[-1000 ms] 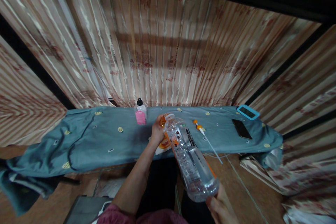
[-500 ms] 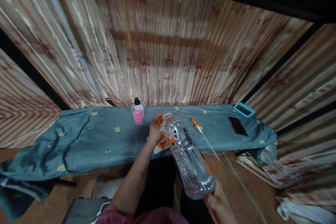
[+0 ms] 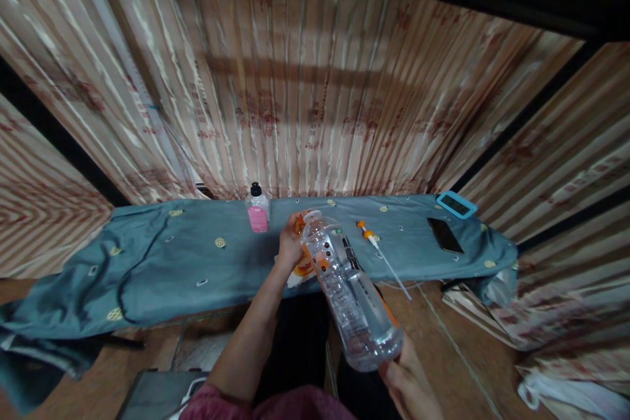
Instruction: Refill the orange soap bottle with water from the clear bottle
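Note:
My right hand (image 3: 411, 380) grips the base of a large clear plastic bottle (image 3: 349, 292) with an orange label, tilted so its open mouth points away over the table. My left hand (image 3: 290, 246) is closed around an orange and white container (image 3: 306, 267) that stands on the teal cloth right under the bottle's neck. The bottle holds a little clear liquid near its lower end.
A teal cloth (image 3: 162, 262) covers the long table. On it stand a small bottle with a pink label (image 3: 258, 210), an orange-tipped pump tube (image 3: 381, 252), a black phone (image 3: 445, 235) and a blue-framed device (image 3: 456, 205). Striped curtains hang behind.
The view has shifted slightly. Both hands and the tilted bottle stay in nearly the same pose.

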Action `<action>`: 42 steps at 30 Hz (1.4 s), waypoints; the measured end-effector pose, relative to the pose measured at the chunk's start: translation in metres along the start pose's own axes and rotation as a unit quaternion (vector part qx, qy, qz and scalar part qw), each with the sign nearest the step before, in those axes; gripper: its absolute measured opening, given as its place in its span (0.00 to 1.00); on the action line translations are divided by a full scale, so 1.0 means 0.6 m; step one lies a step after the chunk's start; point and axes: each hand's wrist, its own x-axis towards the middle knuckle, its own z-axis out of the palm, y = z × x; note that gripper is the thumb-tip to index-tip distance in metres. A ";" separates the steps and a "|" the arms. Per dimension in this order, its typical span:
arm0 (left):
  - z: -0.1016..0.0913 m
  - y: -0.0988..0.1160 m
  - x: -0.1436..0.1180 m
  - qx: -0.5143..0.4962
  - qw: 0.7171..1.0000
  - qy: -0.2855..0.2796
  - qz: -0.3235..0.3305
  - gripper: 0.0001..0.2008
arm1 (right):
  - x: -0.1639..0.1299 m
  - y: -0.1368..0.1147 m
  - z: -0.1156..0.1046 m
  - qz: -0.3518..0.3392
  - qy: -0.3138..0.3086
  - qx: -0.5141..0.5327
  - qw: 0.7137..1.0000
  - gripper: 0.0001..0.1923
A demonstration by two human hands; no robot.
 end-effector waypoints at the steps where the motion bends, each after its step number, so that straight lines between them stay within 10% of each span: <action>1: 0.000 0.000 0.000 -0.002 1.000 0.000 -0.002 0.17 | 0.000 0.001 0.000 0.001 0.002 0.001 1.000 0.40; 42: 0.001 -0.003 0.000 -0.056 0.998 -0.002 -0.007 0.18 | -0.002 0.016 -0.007 0.000 -0.006 0.032 0.999 0.40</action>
